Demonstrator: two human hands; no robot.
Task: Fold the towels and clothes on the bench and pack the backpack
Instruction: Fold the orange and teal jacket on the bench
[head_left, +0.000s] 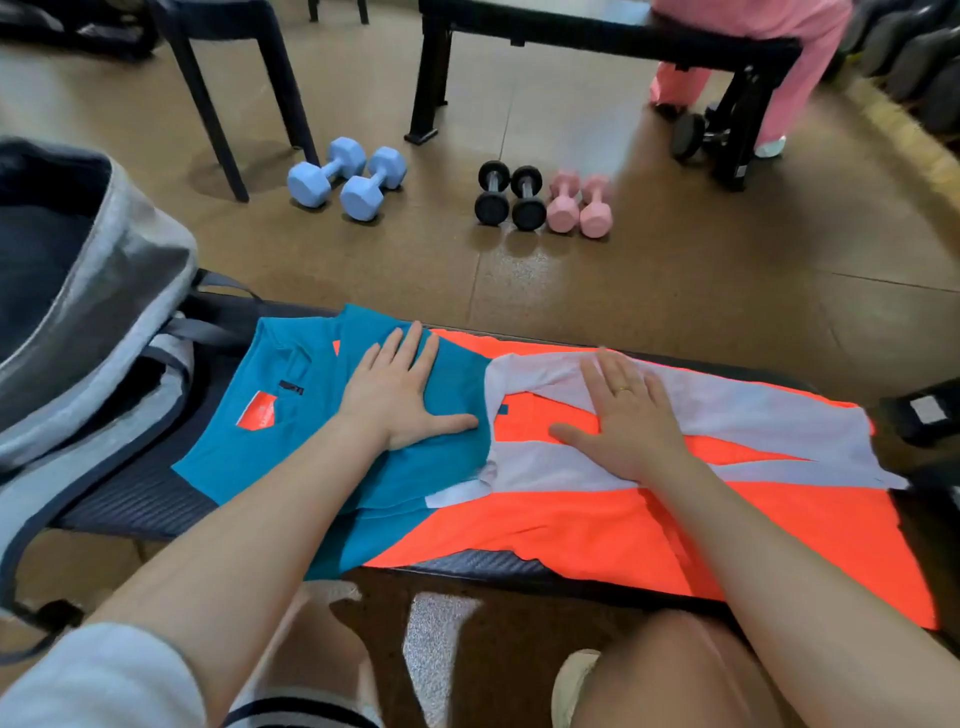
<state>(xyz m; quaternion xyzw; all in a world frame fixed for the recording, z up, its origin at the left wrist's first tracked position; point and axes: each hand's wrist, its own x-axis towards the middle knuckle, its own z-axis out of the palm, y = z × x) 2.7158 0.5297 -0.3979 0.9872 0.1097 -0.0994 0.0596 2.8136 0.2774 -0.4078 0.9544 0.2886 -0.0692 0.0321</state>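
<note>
I am pressing my left hand (400, 395) flat on the teal part of the shirt (597, 530), fingers straight and spread, thumb pointing toward 3 o'clock. My right hand (626, 421) is lying flat too, palm down on the white panel of the same garment, fingers extended toward 12 o'clock (a ring is showing on one of them). Neither hand is gripping anything; both are simply resting open on the cloth.

The shirt is lying spread across the bench (140, 499), its teal collar end at 9 o'clock from my left hand, its orange body running out to 3 and 5 o'clock from my right hand and hanging a little over the near edge. The two hands are sitting near each other, thumbs almost meeting over the seam between teal and orange.

The backpack (104, 332) is standing open at the 9 o'clock end of the bench, just beside the collar. On the floor at 12 o'clock are lying blue dumbbells (345, 179), black dumbbells (509, 197) and pink dumbbells (579, 205).
</note>
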